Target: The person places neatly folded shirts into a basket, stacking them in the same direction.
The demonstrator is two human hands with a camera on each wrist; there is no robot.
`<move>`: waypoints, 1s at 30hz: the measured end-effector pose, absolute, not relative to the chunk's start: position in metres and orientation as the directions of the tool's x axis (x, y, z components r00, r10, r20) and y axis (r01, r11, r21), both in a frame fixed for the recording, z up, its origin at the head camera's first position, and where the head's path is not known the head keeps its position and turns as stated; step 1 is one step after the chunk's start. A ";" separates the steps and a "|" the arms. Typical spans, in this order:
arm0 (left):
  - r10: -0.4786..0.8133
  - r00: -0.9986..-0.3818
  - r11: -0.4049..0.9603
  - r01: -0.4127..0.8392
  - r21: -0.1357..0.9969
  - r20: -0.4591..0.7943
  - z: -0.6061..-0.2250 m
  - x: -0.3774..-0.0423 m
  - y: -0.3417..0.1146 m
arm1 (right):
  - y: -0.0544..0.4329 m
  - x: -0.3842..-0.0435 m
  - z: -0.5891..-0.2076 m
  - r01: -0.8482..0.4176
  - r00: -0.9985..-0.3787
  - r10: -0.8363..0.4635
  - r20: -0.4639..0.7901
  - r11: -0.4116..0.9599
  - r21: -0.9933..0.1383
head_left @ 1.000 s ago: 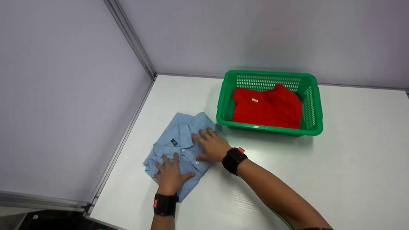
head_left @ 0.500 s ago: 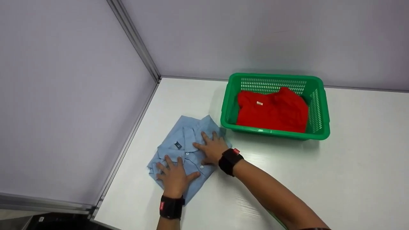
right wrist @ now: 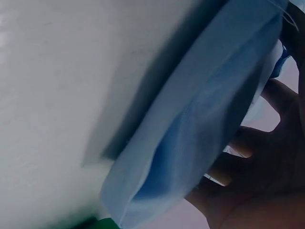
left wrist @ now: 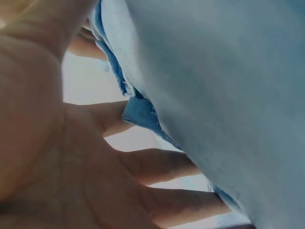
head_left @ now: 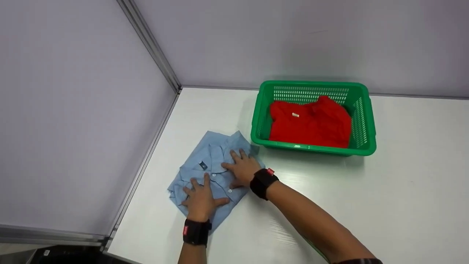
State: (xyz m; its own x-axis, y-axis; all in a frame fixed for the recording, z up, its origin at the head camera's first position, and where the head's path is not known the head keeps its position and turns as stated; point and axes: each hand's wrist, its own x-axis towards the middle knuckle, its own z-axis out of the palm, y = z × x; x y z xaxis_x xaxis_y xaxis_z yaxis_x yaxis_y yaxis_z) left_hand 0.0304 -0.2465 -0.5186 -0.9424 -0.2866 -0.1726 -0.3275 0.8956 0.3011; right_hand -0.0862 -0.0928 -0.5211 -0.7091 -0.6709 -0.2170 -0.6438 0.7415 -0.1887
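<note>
A folded light-blue shirt point(head_left: 220, 146) lies on the white table with its collar, dark label and two buttons facing up. My left hand point(head_left: 200, 200) rests on its lower left part, fingers spread and thumb out to the right. On the shirt's right side, below the collar, my right hand point(head_left: 243, 169) lies with spread fingers. In the left wrist view the fingers point(left wrist: 157, 164) reach over the blue cloth point(left wrist: 205, 86) with gaps between them. The right wrist view has the shirt's folded edge point(right wrist: 190, 124) beside the dark, shadowed hand point(right wrist: 257, 162).
A green plastic basket point(head_left: 311, 147) stands at the back, close to the shirt's upper right corner. Inside it lies a red garment point(head_left: 309, 124) with a white label. Grey partition walls point(head_left: 91, 110) border the white table point(head_left: 410, 183) at left and back.
Both hands stay on the shirt. The right hand has slid slightly down and its fingers have shifted; the left hand has moved a little. The head view has shifted slightly.
</note>
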 end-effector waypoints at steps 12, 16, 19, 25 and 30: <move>-0.261 -0.926 0.881 -0.344 0.325 -0.271 -0.509 0.031 -0.251 | -0.094 -0.068 -0.515 -0.610 -0.742 -0.640 -0.197 0.768 -0.198; -0.252 -0.931 0.889 -0.331 0.316 -0.265 -0.508 0.034 -0.252 | -0.094 -0.060 -0.517 -0.590 -0.764 -0.618 -0.184 0.786 -0.185; -0.257 -0.927 0.898 -0.334 0.286 -0.274 -0.508 0.036 -0.254 | -0.095 -0.054 -0.520 -0.578 -0.776 -0.605 -0.177 0.795 -0.183; -0.230 -0.919 0.902 -0.325 0.284 -0.321 -0.504 0.036 -0.259 | -0.095 -0.043 -0.519 -0.572 -0.794 -0.595 -0.124 0.801 -0.179; -0.173 -0.913 0.887 -0.308 0.345 -0.370 -0.499 0.033 -0.266 | -0.094 -0.041 -0.515 -0.555 -0.813 -0.573 -0.101 0.816 -0.162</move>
State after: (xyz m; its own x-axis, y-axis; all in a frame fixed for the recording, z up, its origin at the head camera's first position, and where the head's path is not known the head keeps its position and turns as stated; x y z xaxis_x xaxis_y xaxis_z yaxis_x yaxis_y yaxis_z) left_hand 0.0331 -0.2662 -0.4994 -0.9128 -0.1728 -0.3700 -0.3078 0.8866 0.3452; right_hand -0.0409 -0.0942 -0.5152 -0.8131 -0.5733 -0.1005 -0.5552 0.8158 -0.1617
